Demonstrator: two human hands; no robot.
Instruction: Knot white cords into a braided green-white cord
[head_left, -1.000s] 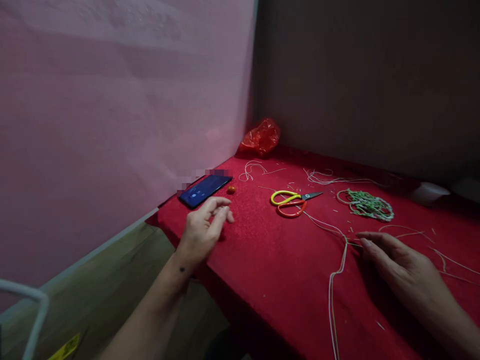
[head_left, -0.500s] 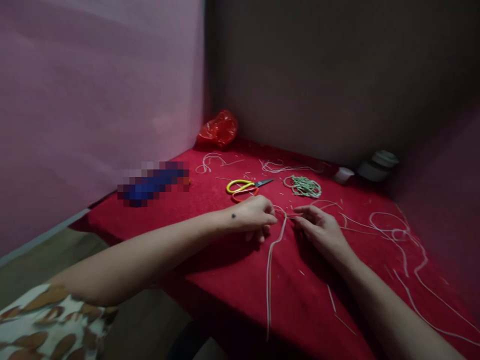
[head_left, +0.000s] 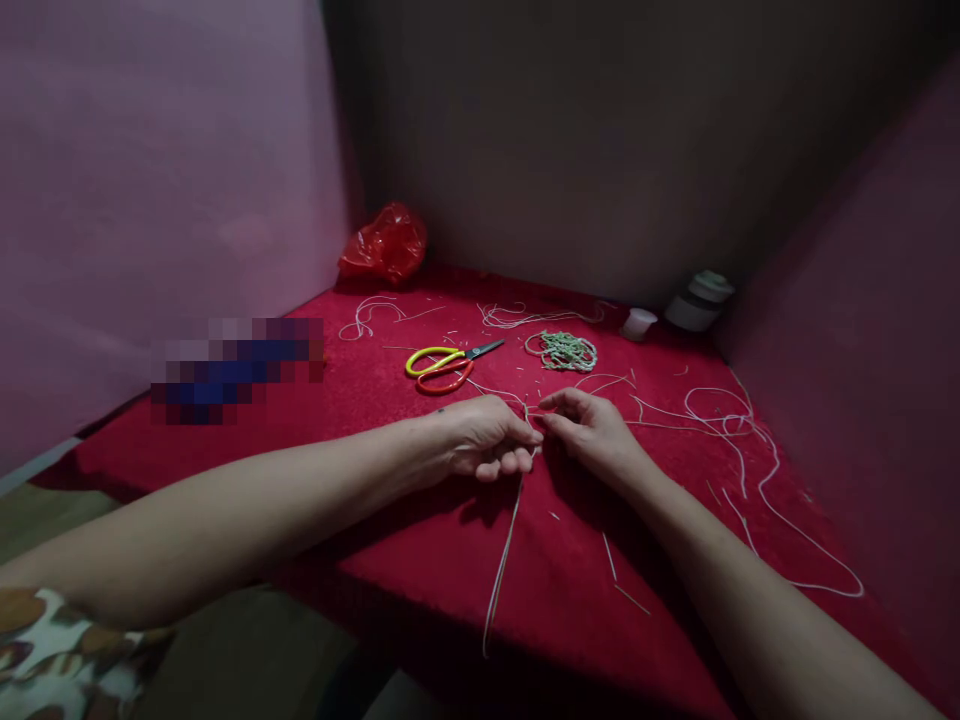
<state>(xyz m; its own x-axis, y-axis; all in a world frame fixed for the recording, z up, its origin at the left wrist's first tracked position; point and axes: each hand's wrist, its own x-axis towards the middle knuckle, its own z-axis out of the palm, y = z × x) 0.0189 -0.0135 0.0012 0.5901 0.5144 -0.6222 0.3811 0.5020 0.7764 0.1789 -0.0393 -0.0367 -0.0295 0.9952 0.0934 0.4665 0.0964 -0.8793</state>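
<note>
Thin pale cords (head_left: 504, 560) run between my two hands over the red cloth, their ends hanging down toward the front edge. My left hand (head_left: 495, 440) is closed on the cords near where they cross, thumb pressed over curled fingers. Close by on the right, my right hand (head_left: 589, 425) pinches a strand between thumb and fingertips. The exact crossing of the strands is small and partly covered by the fingers. Scissors (head_left: 450, 366) with one yellow and one red handle lie just beyond my left hand, blades pointing right.
A bundle of green braided cord (head_left: 566, 352) lies behind my hands. Loose white cord (head_left: 727, 425) loops across the right side. At the back are a red plastic bag (head_left: 386, 245), a white cup (head_left: 638, 323) and a lidded jar (head_left: 699, 300). Cord scraps dot the red cloth (head_left: 360, 510).
The view has shifted, moving everything leftward in the picture. My left hand has turned and closed round the cords at their crossing; my right hand still pinches a strand.
</note>
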